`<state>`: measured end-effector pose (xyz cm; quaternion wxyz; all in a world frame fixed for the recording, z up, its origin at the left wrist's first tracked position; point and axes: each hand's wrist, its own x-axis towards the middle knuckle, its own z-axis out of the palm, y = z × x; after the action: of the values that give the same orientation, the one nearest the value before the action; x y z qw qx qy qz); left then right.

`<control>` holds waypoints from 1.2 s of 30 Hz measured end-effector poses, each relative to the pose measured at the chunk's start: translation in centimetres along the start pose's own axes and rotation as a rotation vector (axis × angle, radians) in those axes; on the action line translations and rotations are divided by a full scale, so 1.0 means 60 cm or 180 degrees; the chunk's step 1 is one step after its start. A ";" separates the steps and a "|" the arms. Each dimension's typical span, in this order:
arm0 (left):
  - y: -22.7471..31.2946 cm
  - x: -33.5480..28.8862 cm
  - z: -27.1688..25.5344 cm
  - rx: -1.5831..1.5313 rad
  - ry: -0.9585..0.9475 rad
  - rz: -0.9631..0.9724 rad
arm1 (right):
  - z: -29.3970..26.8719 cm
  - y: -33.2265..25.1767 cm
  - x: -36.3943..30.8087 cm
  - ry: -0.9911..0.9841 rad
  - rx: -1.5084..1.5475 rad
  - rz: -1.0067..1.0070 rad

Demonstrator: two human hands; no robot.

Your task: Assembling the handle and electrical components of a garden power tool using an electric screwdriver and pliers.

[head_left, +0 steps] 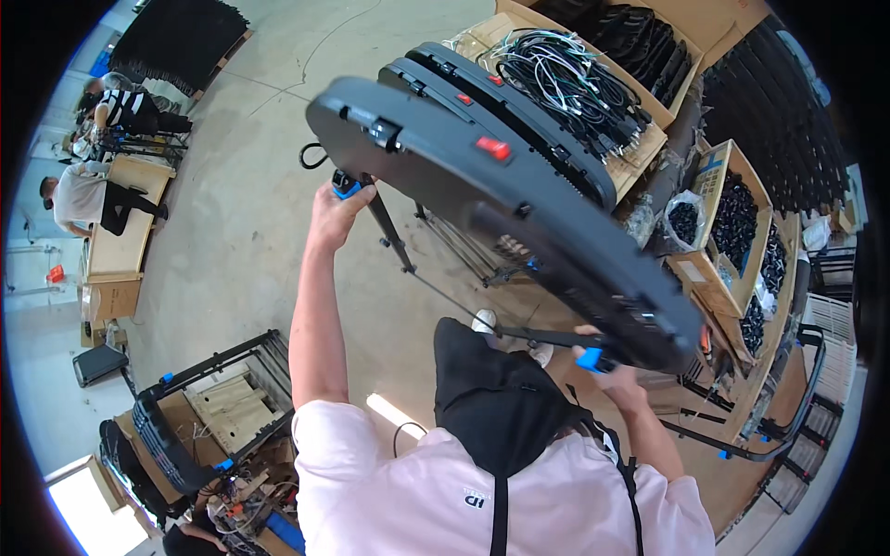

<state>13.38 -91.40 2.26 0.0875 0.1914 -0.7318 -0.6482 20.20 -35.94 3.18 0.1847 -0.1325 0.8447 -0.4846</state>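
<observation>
A long black plastic housing [436,157] with rounded ends and a red rocker switch [493,148] is tilted up in front of me. Black tubes with blue clips run from its underside. My left hand [339,211] grips the unit's tubular frame [387,232] by the blue clip at the left end. At the right end my right hand [619,382] is closed round the frame beside another blue clip [590,360]; the housing partly hides its fingers. Just beyond stand similar black housings [422,82], also with red switches.
Cardboard boxes of black cables [575,93] and small black parts [737,218] line the right side. Another tubular frame [218,361] stands at lower left. People sit near a wooden bench [120,218] at far left. A stack of black panels [181,42] lies behind them.
</observation>
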 end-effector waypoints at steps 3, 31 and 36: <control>-0.080 0.074 -0.015 -0.0122 0.0163 -0.0360 | 0.098 0.039 0.046 -0.0525 0.0481 0.1021; -0.278 0.240 0.075 -0.1340 0.1452 -0.1282 | 0.204 0.121 0.224 -0.0688 -0.1744 0.1044; -0.244 0.014 0.311 -0.1915 0.1034 -0.1229 | 0.108 0.200 0.113 -0.0290 -0.1019 0.1785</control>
<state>8.03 -75.91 -14.89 0.1309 0.3915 -0.4362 -0.7996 16.45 -37.73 -11.46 0.3253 0.0564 0.9046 -0.2695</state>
